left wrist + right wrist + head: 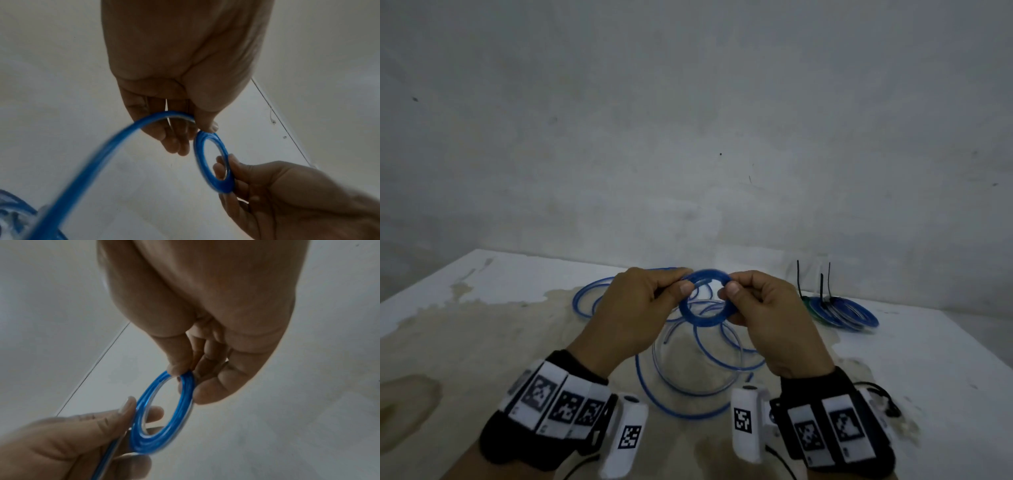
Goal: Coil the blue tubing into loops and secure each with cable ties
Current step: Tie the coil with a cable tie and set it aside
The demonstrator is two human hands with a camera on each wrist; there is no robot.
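A small tight coil of blue tubing is held above the table between both hands. My left hand pinches its left side with thumb and fingers, and my right hand pinches its right side. In the left wrist view the coil hangs below my thumb, and a loose blurred strand runs off it down to the left. In the right wrist view the coil is pinched at its top by my right hand. Loose blue tubing lies in wide loops on the table under my hands.
A pile of coiled blue tubing lies at the right of the table, with black cable ties sticking up from it. The white table has worn brown patches. A pale wall stands close behind its far edge.
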